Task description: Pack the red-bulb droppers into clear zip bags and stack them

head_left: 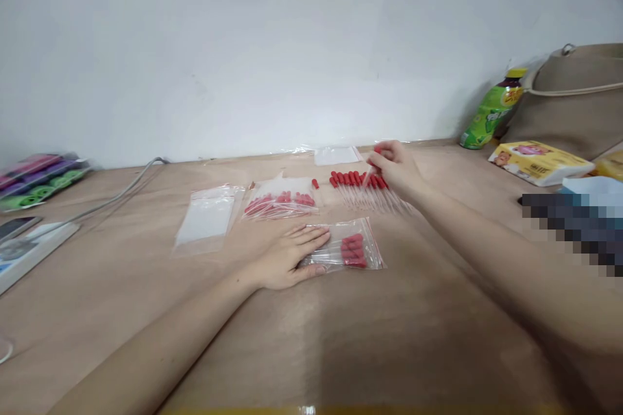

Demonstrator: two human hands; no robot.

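Where the left hand (286, 258) lies: spread wide, flat on a clear bag (374, 251) of red-ended droppers (353, 250).
Right hand (398, 166): pinched narrow around one red-ended dropper (368, 174).
Dropper row (353, 180): on the worktop (272, 350), just beyond the bag.

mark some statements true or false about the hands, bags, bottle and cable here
1. The left hand lies on a clear bag with red bulbs inside. True.
2. The right hand is empty and flat on the table. False: it pinches a red-topped stick over the row of red-topped sticks.
3. The green bottle has a yellow cap. True.
4. The grey cable runs beside the bottle. False: it is on the left side, far from the bottle.
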